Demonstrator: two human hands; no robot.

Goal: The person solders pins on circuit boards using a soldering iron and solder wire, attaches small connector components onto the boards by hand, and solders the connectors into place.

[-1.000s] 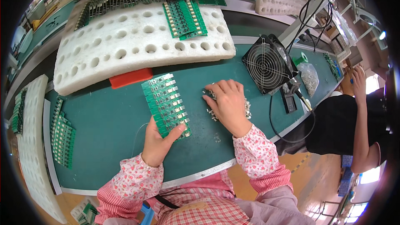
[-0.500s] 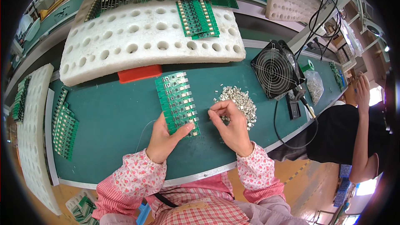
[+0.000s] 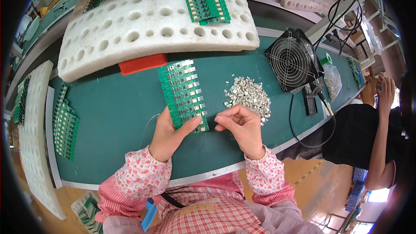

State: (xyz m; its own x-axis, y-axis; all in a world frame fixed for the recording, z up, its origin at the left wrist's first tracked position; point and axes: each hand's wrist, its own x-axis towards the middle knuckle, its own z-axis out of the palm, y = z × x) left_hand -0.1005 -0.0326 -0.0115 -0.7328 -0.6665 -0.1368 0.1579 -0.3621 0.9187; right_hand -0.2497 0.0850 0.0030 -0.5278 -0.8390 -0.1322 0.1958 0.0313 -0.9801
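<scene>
My left hand [image 3: 170, 131] grips the near end of a green circuit board panel [image 3: 181, 93], its thumb on top. White connectors with pins stick out along the panel's right edge. Just right of that edge is my right hand [image 3: 241, 126], thumb and fingertips pinched together. Whatever lies in the pinch is too small or hidden to make out. Behind the right hand spreads a heap of small white connectors [image 3: 249, 95] on the green bench mat [image 3: 117, 117].
A white foam block with holes [image 3: 143, 34] carries more boards [image 3: 206, 4], with a red bin [image 3: 143, 64] under its front edge. At right stand a black fan [image 3: 291, 60] and a soldering iron [image 3: 324, 99]. Board panels [image 3: 67, 130] lie left. A co-worker's arm [image 3: 381, 125] shows far right.
My right hand has drawn slightly closer to the panel's near end, fingers still pinched. The whole view has shifted a little, with the bench items appearing higher.
</scene>
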